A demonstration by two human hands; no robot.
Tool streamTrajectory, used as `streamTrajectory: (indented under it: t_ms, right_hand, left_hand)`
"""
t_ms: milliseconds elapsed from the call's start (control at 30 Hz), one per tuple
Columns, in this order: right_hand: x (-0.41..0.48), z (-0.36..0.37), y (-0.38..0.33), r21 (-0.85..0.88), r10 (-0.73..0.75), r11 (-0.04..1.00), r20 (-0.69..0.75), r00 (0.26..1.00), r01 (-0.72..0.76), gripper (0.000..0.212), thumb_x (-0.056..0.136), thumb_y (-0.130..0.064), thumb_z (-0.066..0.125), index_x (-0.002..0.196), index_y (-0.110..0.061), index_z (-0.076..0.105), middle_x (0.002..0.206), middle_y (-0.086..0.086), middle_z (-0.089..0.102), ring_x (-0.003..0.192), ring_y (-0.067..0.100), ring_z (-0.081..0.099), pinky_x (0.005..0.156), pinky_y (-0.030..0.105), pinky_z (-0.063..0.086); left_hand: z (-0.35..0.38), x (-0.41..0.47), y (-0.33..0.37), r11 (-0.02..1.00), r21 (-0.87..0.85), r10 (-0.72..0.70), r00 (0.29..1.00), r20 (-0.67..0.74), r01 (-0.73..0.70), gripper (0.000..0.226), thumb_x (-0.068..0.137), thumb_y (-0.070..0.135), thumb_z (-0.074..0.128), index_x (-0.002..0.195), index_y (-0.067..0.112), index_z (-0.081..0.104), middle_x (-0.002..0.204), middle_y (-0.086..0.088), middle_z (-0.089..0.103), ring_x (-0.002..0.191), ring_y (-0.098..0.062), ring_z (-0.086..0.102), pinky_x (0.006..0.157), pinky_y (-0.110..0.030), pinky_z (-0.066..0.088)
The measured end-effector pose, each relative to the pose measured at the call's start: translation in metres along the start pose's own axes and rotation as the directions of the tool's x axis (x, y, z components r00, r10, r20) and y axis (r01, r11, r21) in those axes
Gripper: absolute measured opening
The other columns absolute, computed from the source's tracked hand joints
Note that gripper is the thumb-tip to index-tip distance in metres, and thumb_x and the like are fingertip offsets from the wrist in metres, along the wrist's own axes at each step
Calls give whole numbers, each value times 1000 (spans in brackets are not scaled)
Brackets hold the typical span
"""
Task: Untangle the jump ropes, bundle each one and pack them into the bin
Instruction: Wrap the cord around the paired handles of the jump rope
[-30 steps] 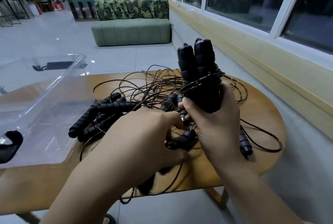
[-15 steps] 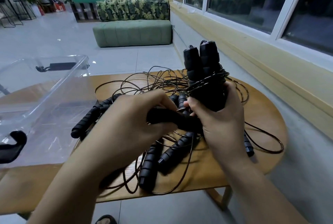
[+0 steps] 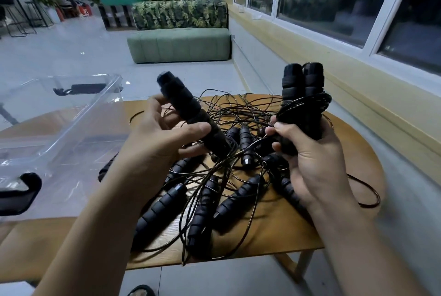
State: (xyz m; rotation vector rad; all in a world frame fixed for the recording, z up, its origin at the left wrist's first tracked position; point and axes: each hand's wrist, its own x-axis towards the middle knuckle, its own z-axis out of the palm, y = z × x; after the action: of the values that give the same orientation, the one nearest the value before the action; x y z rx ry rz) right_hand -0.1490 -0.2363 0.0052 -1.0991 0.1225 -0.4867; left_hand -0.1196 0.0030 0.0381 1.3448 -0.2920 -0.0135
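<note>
Gripping a wound bundle (image 3: 303,95) in our right hand (image 3: 315,162) at 2 o'clock, we clasp 1 loose handle (image 3: 188,109) in our left hand (image 3: 152,145) — the untangling step. Next, we judge, it must be worked free of the tangle (image 3: 207,190) at 6 o'clock — the bin (image 3: 90,109) waits at 9 o'clock.

White "03" on a distant red box (image 3: 85,11)

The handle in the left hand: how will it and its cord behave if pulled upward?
The handle looks rigid with ribbed foam, so the left hand probably won't slip. Its thin cord looks floppy and runs into the tangle, so lifting would likely drag neighbouring loops.
</note>
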Motion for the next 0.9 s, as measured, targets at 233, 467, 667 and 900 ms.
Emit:
streamTrajectory:
  t_ms: [233, 467, 667, 900]
  right_hand:
    - [9, -10, -6, 172, 33, 985, -79, 996, -18, 23, 94, 3, 73, 114, -6, 71, 103, 15, 75, 89, 24, 76, 69, 26, 59]
    - [20, -21, -13, 321, 131, 943, -135, 982, -82, 26, 95, 4, 70, 119, -5, 64, 89, 10, 74, 89, 21, 73, 73, 26, 61]
    - [24, -27, -18, 382, 193, 915, -135, 972, -129, 23, 94, 4, 71, 115, -4, 65, 89, 10, 74, 86, 18, 76, 72, 24, 62]
    - [23, -27, -22, 418, 243, 890, -97, 965, -182, 18, 93, 4, 71, 109, -5, 66, 91, 10, 74, 85, 17, 76, 73, 24, 62]
  left_hand:
    - [-1, -4, -7, 997, 72, 6, 984, 177, -19, 52, 74, 6, 89, 120, 13, 64, 119, -40, 56, 117, -63, 60, 100, -65, 53]
    - [22, -16, -13, 940, 329, 19, 975, 221, -93, 37, 74, -5, 89, 106, 6, 73, 101, -11, 79, 99, -28, 77, 88, -33, 60]
    - [20, -12, -17, 932, 343, 28, 964, 266, -122, 41, 78, -12, 85, 105, 12, 66, 120, -7, 76, 117, -23, 72, 103, -48, 57]
    - [19, -9, -22, 933, 353, -15, 973, 231, -70, 38, 85, -9, 79, 108, 20, 69, 129, 4, 74, 121, -17, 71, 103, -41, 56]
